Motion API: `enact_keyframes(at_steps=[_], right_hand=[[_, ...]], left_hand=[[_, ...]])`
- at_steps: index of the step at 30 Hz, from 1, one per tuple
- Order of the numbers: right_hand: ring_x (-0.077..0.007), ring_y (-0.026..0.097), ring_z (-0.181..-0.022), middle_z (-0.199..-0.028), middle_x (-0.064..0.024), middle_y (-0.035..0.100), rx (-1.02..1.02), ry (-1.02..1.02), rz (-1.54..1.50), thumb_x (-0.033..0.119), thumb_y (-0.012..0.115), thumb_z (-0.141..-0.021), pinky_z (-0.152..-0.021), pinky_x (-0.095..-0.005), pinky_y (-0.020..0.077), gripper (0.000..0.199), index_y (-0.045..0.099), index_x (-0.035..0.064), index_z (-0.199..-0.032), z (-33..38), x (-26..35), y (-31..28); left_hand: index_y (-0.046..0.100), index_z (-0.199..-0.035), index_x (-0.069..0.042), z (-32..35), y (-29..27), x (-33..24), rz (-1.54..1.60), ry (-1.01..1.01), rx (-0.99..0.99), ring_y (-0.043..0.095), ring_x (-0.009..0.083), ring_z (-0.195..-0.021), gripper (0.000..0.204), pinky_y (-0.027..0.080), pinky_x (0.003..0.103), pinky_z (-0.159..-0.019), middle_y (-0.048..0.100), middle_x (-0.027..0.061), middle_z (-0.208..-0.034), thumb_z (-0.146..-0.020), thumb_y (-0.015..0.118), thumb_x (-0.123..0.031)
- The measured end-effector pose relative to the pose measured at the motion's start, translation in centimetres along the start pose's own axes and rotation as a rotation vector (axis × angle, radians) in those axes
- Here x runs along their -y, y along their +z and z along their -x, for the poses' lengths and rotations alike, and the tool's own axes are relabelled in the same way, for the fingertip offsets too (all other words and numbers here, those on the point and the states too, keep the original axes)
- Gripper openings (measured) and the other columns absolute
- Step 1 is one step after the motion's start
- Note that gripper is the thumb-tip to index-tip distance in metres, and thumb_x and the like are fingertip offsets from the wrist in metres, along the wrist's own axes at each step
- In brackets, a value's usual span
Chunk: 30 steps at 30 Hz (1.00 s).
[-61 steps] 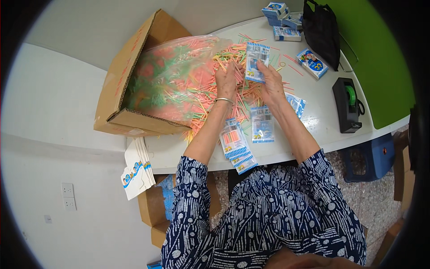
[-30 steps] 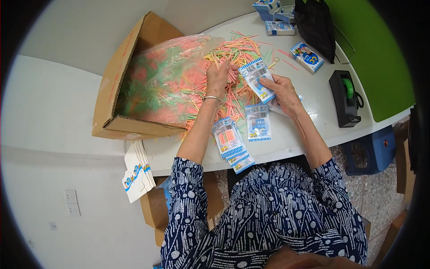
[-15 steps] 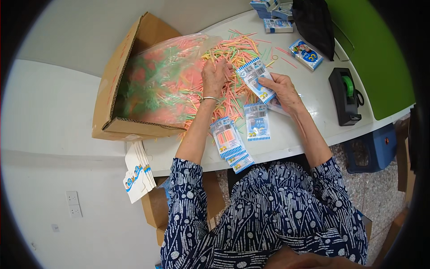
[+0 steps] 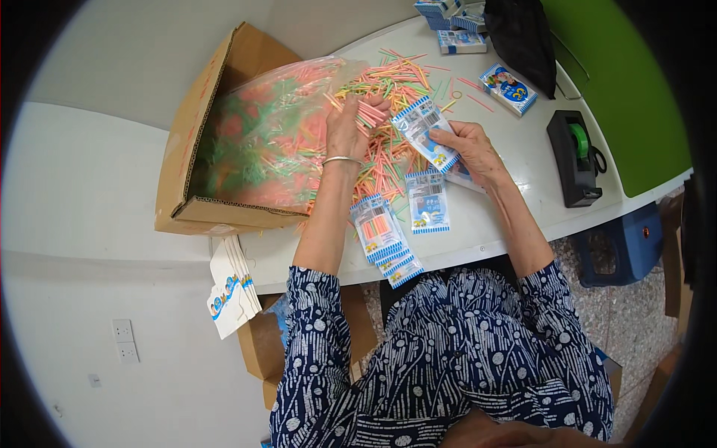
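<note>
My left hand (image 4: 345,128), with a bangle at the wrist, is closed around a bunch of thin pastel sticks (image 4: 371,113), mostly pink. Under and beside it spreads a big heap of loose pink, yellow and green sticks (image 4: 388,175). Between the thumb and fingers of my right hand (image 4: 472,149) is a small blue-and-white packet (image 4: 424,131), its back turned up. Another flat packet (image 4: 428,205) lies below it on the table. Left of that, a fanned stack of packets (image 4: 379,231) reaches the table's front edge; the top one shows sticks inside.
A cardboard box (image 4: 246,210) lies on its side at the left, a clear bag of sticks (image 4: 272,134) spilling from it. To the right stand a black tape dispenser (image 4: 569,164), a blue pack (image 4: 509,88) and a black bag (image 4: 523,45). Small boxes (image 4: 461,42) sit at the back.
My left hand has lifted and turned slightly at the heap, and a bunch of sticks now shows in its fingers. My right hand and its packet have barely moved.
</note>
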State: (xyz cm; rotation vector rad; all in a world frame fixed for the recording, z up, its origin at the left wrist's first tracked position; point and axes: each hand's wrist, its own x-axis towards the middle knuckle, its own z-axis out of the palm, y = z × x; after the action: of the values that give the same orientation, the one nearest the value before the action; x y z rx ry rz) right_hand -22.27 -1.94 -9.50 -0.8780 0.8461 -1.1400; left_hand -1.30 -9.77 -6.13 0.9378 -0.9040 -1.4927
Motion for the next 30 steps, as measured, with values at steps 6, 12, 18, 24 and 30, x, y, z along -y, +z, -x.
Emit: enact_keyframes(at_steps=[6,12,18,24,30], right_hand=[[-0.0015,0.053,-0.052,-0.068,0.0017,0.063,0.033,0.042,-0.003,0.025,0.069,-0.086,-0.042,-0.0181,0.0357,0.022,0.068,0.0032,-0.087,0.0,-0.3,0.1],[-0.0032,0.057,-0.06,-0.076,-0.0003,0.066,0.117,0.093,0.115,0.026,0.07,-0.083,-0.05,-0.019,0.0433,0.03,0.069,-0.0007,-0.097,-0.6,-1.0,-1.0],[-0.0021,0.052,-0.058,-0.072,0.0013,0.064,0.193,0.019,0.05,0.028,0.07,-0.084,-0.047,-0.0181,0.0371,0.03,0.07,0.0001,-0.095,-0.7,-1.4,-1.0],[-0.0043,0.056,-0.064,-0.077,-0.0011,0.066,0.315,0.084,-0.019,0.027,0.07,-0.084,-0.054,-0.0204,0.0427,0.027,0.07,0.0005,-0.09,-0.3,-0.9,-0.8],[-0.0062,0.058,-0.07,-0.08,-0.0028,0.066,0.353,0.138,-0.052,0.027,0.07,-0.084,-0.061,-0.0218,0.0461,0.027,0.068,0.0001,-0.09,-0.1,-0.3,-0.9]], left_hand=[[0.048,-0.099,0.002,0.1,1.0,0.3,0.378,-0.13,-0.043,0.062,0.0296,-0.084,0.025,0.056,0.046,-0.078,0.06,0.0157,-0.088,-0.097,0.051,-0.023],[0.049,-0.095,0.0,-0.6,-0.1,1.6,0.453,-0.16,0.009,0.056,0.0234,-0.073,0.026,0.052,0.038,-0.067,0.06,0.0131,-0.086,-0.095,0.055,-0.026],[0.049,-0.091,-0.005,0.2,0.5,0.9,0.479,-0.088,0.09,0.056,0.0212,-0.071,0.026,0.05,0.036,-0.064,0.061,0.0111,-0.083,-0.098,0.049,-0.03],[0.049,-0.089,-0.007,2.2,3.1,-0.3,0.344,0.033,0.097,0.061,0.0224,-0.075,0.03,0.052,0.038,-0.068,0.062,0.0109,-0.086,-0.1,0.043,-0.034],[0.053,-0.092,-0.002,4.8,4.6,-0.7,0.027,0.193,0.097,0.066,0.0228,-0.084,0.038,0.055,0.033,-0.075,0.064,0.0129,-0.088,-0.099,0.043,-0.039]])
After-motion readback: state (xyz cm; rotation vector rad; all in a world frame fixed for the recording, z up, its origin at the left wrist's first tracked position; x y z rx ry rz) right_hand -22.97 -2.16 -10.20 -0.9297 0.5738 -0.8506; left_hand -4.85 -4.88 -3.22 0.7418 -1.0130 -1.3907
